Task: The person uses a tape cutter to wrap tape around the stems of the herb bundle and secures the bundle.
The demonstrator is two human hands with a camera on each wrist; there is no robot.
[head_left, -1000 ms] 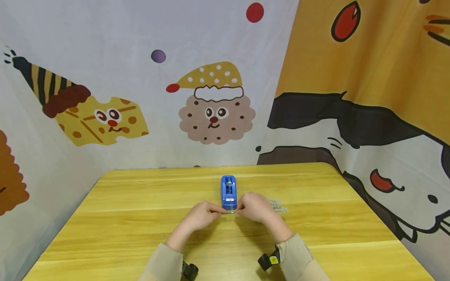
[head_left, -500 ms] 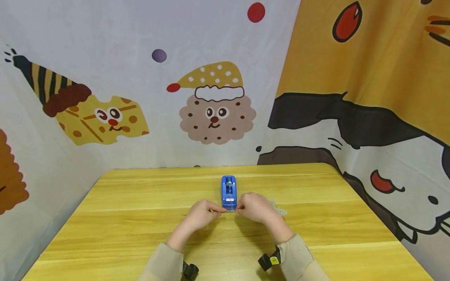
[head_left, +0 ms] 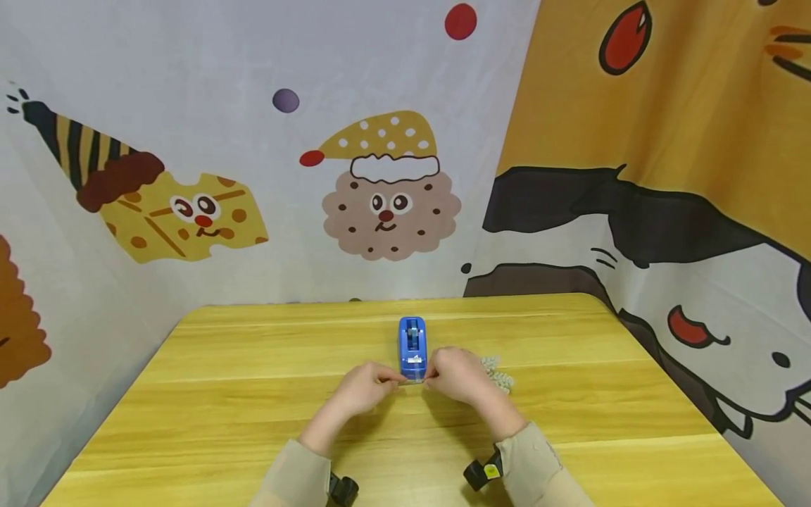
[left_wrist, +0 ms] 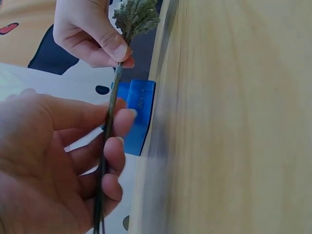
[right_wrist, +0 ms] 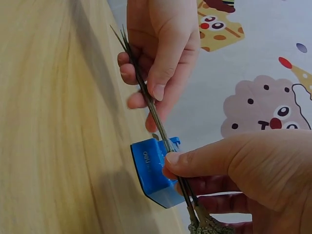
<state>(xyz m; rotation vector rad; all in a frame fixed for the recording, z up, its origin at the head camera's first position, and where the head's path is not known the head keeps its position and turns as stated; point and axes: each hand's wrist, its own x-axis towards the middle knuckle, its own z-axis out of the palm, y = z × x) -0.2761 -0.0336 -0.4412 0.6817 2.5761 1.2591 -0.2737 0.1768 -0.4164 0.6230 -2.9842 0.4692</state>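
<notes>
A small bunch of thin, dark stems (right_wrist: 151,109) with grey-green flower heads (left_wrist: 138,17) stretches sideways between both hands. My left hand (head_left: 361,387) pinches the lower stems between thumb and fingertips, with the other fingers curled along them in the left wrist view. Nearer the flower heads, my right hand (head_left: 459,373) pinches the stems between thumb and forefinger. A blue tape dispenser (head_left: 412,345) stands just beyond the hands, its front end close behind the stretch of stems between them. A pale, shiny patch shows there in the head view. The right hand partly hides the flower heads.
The yellow wood-grain table (head_left: 253,352) reaches to a cartoon-printed cloth (head_left: 241,127) behind it and at the sides. A black wrist camera (head_left: 344,489) sits at the left cuff, another black camera (head_left: 476,475) at the right.
The flower heads beyond the right hand have turned and shifted slightly from frame to frame. Both hands keep almost the same place, and the tape dispenser has not moved.
</notes>
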